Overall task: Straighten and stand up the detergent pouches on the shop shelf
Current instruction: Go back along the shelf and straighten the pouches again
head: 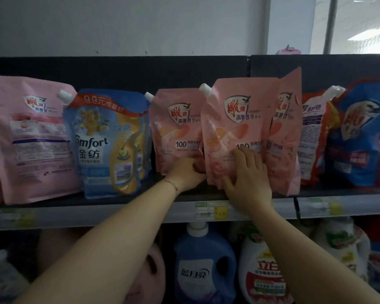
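While your left hand [185, 172] grips the lower edge of the pink pouch [239, 119] and your right hand [248, 178] lies flat, fingers [241, 157] released, seat its base squarely on the shelf [119, 213].

Both bare forearms reach up and forward from below, angling in toward each other. The left hand [188, 172] curls its fingers round the lower left edge of a pink pouch [239, 128], with the fingertips hidden behind it. The right hand [248, 178] lies flat on that pouch's front, fingers spread and thumb out to the left.
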`<state>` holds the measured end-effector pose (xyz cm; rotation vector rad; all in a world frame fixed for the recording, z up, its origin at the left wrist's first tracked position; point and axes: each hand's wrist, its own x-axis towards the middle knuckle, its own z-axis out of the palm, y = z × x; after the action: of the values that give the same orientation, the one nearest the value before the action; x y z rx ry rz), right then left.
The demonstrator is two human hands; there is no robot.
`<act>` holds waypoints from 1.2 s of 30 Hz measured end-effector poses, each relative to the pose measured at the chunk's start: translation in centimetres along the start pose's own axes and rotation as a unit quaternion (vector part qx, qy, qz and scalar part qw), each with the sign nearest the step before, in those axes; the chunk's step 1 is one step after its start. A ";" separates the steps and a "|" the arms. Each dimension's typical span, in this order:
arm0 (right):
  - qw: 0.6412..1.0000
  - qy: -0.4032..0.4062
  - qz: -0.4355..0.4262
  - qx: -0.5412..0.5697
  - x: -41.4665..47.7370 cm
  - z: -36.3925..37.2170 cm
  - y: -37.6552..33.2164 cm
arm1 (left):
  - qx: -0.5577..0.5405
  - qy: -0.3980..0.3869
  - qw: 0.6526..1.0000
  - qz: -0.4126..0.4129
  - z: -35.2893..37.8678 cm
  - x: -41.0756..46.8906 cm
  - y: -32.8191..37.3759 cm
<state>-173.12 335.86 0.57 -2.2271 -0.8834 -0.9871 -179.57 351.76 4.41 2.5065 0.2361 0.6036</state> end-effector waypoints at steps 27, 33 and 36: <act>0.998 -0.053 0.022 -0.015 0.0 -0.5 -0.2 | 0.036 0.087 0.995 -0.044 -3.1 -1.4 -4.9; 0.997 -0.042 -0.034 -0.060 0.1 0.0 -0.8 | 0.078 0.150 0.978 -0.119 -4.2 -2.7 -6.2; 0.994 -0.059 -0.034 -0.084 0.4 0.0 -2.0 | 0.099 0.180 0.969 -0.139 -3.6 -2.9 -6.0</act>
<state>-174.43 337.29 1.26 -2.4325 -0.9658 -1.0010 -184.08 357.58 2.75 2.4679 0.8055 0.9521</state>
